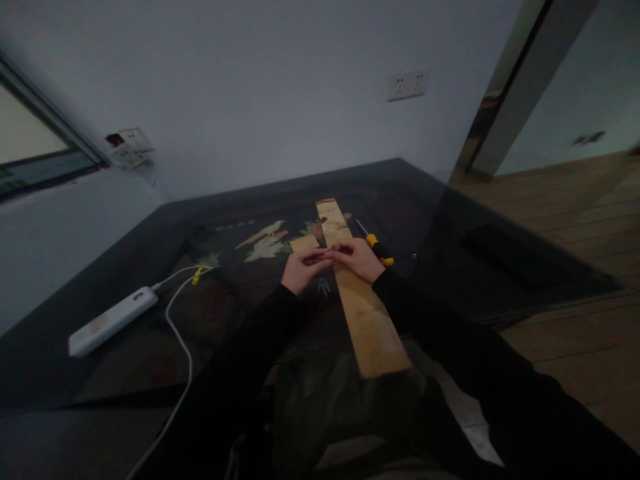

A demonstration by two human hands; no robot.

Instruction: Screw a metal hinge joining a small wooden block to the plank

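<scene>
Dim light falls on a pale, bluish wall point(270, 87) behind a dark table point(440, 233), its top decorated with a leaf pattern point(265, 248); a wall outlet point(409, 85) sits above, a framed window point(27, 127) shows at far left, and brown plank-like flooring point(565, 207) spreads at right

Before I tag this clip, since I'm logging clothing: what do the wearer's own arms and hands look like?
The long black fabric left sleeve and matching right sleeve reach the wrists, with no markings visible in the dim light. The left hand and right hand are gloveless.
</scene>
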